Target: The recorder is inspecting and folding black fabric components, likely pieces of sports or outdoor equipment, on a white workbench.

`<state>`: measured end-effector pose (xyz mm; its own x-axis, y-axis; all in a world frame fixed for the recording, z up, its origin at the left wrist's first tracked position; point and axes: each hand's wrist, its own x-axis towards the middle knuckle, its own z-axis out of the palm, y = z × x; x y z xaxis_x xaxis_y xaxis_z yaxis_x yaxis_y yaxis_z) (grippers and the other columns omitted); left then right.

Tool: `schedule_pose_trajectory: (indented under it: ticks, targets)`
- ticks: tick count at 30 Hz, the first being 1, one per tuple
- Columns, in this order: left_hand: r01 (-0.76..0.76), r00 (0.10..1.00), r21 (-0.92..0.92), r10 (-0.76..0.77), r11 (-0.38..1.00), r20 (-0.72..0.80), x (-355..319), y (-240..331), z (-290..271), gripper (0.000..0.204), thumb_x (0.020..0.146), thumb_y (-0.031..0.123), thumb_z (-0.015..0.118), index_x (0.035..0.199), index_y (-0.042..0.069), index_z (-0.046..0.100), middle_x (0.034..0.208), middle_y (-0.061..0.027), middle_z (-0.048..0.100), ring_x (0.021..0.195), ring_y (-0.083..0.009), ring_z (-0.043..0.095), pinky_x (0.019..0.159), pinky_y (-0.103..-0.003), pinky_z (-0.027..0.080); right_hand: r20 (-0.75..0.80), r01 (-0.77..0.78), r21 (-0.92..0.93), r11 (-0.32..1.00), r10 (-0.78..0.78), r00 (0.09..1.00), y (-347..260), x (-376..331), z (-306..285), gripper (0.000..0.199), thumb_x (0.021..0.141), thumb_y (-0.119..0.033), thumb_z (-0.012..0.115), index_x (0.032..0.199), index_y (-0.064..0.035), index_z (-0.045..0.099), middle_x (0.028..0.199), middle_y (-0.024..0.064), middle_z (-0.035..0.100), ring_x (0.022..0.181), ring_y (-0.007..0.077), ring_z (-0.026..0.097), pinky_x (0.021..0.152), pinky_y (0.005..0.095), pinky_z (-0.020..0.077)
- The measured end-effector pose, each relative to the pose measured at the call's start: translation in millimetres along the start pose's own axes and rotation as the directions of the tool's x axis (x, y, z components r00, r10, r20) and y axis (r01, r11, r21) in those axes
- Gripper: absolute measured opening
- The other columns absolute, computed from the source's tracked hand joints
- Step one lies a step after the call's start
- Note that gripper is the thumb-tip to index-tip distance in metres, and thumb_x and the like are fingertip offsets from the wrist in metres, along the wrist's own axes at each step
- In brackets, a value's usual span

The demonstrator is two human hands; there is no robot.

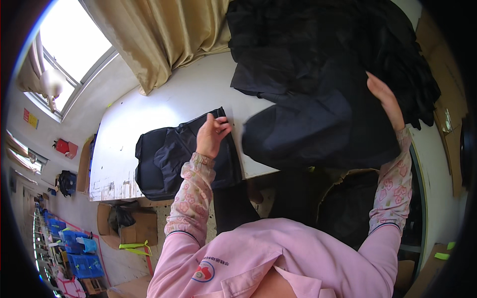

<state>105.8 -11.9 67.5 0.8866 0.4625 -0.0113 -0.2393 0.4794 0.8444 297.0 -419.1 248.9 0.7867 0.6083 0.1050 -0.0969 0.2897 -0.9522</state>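
My left hand point(211, 136) is over the right edge of a flat stack of black fabric pieces point(171, 155) on the white table. Its fingers are curled together, and anything between them is too small to make out. My right hand point(385, 97) grips the right side of a large black fabric piece point(318, 126). That piece is held up and slightly blurred, its rounded left end spread toward the stack. Part of the right hand's fingers is hidden by the cloth. Behind it lies a big heap of black fabric point(318, 39).
The white table point(119, 149) runs to a wall with a gold curtain point(169, 35) and a window. Below its front edge stands an open cardboard box point(136, 226). More cardboard point(449, 119) leans at the right. Blue bins point(84, 263) are far left.
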Motion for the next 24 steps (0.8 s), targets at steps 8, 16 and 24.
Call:
schedule_pose_trajectory:
  ticks: [8, 16, 24]
  targets:
    - [0.428, 0.837, 0.127, -0.446, 0.895, 0.318, -38.0, -94.5, 68.8, 0.053, 0.095, 0.051, 0.044, 0.125, 0.007, 0.049, 0.125, -0.0136, 0.053, 0.109, -0.0268, 0.055, 0.097, -0.043, 0.044, 0.227, 0.224, 0.052, 0.973, -0.230, 0.946, -36.8, 32.3, 168.3, 0.035, 0.085, -0.016, 0.068, 0.112, 0.0048, 0.060, 0.094, 0.0105, 0.067, 0.078, 0.0159, 0.066, 0.068, 0.0277, 0.0537]
    - [0.509, 0.692, 0.034, -0.433, 0.860, 0.577, -68.4, -95.4, 100.0, 0.067, 0.091, 0.059, 0.045, 0.134, 0.008, 0.042, 0.144, -0.0188, 0.038, 0.127, -0.0373, 0.044, 0.104, -0.051, 0.037, 0.084, 0.212, 0.159, 0.964, -0.227, 0.970, -8.3, 74.9, 207.8, 0.029, 0.080, -0.006, 0.071, 0.101, 0.0041, 0.053, 0.089, 0.0121, 0.062, 0.077, 0.0225, 0.065, 0.059, 0.0359, 0.0551]
    - [0.084, 0.706, 0.615, -0.482, 0.784, 0.519, -100.7, -66.2, 92.8, 0.028, 0.093, 0.027, 0.061, 0.109, 0.003, 0.062, 0.106, -0.0092, 0.064, 0.103, -0.0171, 0.058, 0.092, -0.030, 0.044, 0.001, 0.315, 0.237, 0.919, -0.324, 0.946, -14.5, 96.5, 218.1, 0.032, 0.079, -0.004, 0.072, 0.098, 0.0050, 0.049, 0.087, 0.0135, 0.057, 0.075, 0.0227, 0.063, 0.058, 0.0333, 0.0568]
